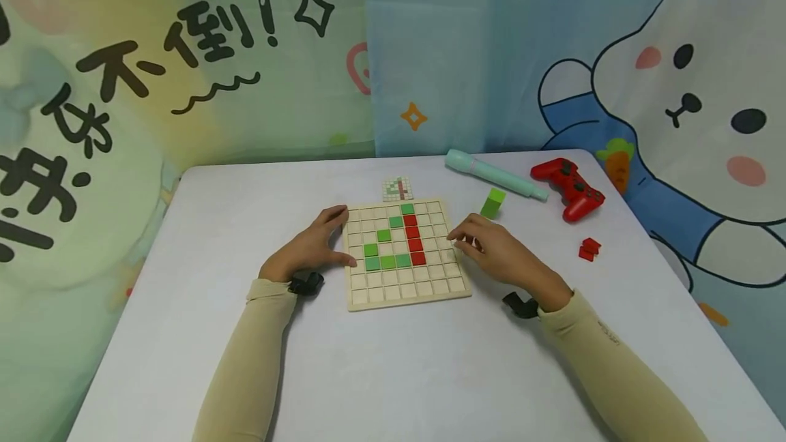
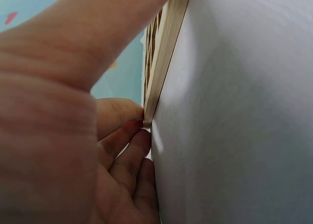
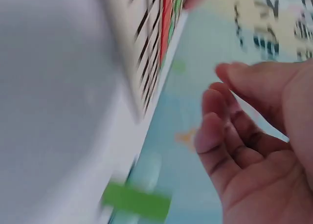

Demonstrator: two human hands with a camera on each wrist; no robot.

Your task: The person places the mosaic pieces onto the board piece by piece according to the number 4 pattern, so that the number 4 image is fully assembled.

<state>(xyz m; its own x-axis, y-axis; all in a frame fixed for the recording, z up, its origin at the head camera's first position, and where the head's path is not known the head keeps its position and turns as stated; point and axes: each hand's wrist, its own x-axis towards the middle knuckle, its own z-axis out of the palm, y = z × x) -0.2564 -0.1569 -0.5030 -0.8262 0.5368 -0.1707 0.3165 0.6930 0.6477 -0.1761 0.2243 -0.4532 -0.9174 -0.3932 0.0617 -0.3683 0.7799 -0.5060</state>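
A square wooden grid board (image 1: 374,295) lies on the table with several green tiles (image 1: 383,235) set in a slanting line and a low row. Beside them runs a column of red tiles (image 1: 415,245). My left hand (image 1: 312,245) rests at the board's left side, thumb over the edge. In the left wrist view, fingertips (image 2: 139,114) touch the board's corner. My right hand (image 1: 491,251) hovers by the right edge, fingers loosely curved. Nothing shows between thumb and fingers of the right hand (image 3: 254,136) in the right wrist view. A small pattern card (image 1: 398,188) sits behind the board.
A bright green block (image 1: 492,203) stands behind my right hand. Farther back lie a mint-green microphone-shaped stick (image 1: 494,174) and a red game controller (image 1: 568,188). A few red pieces (image 1: 589,249) are at the right. Printed cloth (image 1: 430,53) hangs behind the white table (image 1: 393,374).
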